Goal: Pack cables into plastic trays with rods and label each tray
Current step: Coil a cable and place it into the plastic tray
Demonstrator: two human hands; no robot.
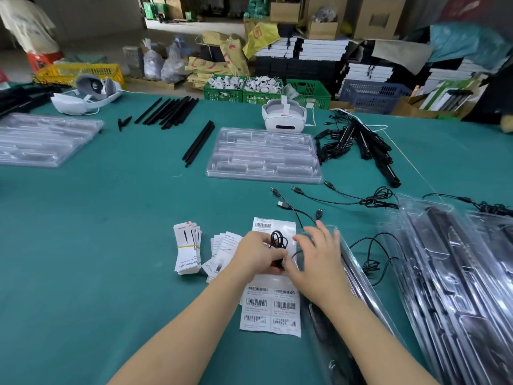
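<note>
Over the label sheet (270,312), left hand (256,255) fingers pinch a coiled cable (278,241); right hand (316,259) fingers spread beside loose cables (369,200).

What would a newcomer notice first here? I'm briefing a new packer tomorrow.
Probably the two bare hands at centre: the left hand grips a coiled black cable, the right hand hovering beside it, over white barcode label sheets. Beyond lies an empty clear plastic tray, with a white headset behind it.
</note>
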